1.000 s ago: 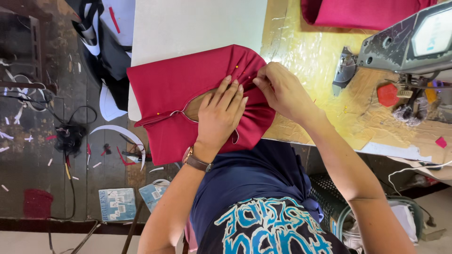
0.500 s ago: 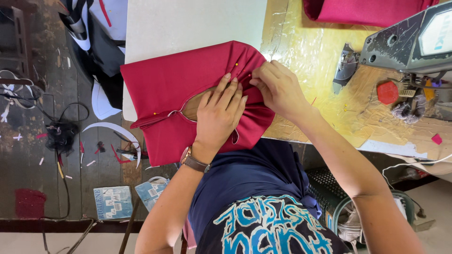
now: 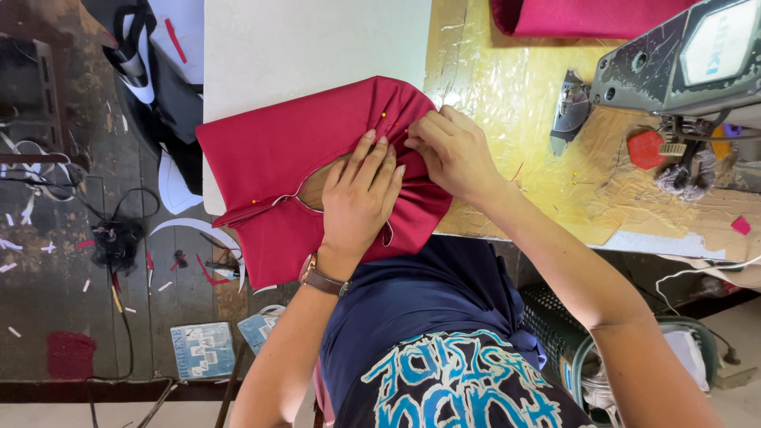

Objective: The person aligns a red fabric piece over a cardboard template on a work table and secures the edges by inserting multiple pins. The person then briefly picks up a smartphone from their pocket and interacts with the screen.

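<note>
Here, past a scrap-strewn floor (image 3: 71, 261), crimson fabric (image 3: 277, 150) overhangs the desk (image 3: 491, 95), left hand (image 3: 361, 198) flat with fingers together, right hand (image 3: 452, 150) pinching its gathered fold, the sewing machine (image 3: 690, 55) cut off at right.

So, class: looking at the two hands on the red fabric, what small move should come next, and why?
Probably push the yellow-headed pin through the gathered folds. The left hand lies flat on the red fabric, pinning it to the table, while the right hand pinches the bunched edge right beside that pin. Another pin already sits near the lower left edge.
</note>
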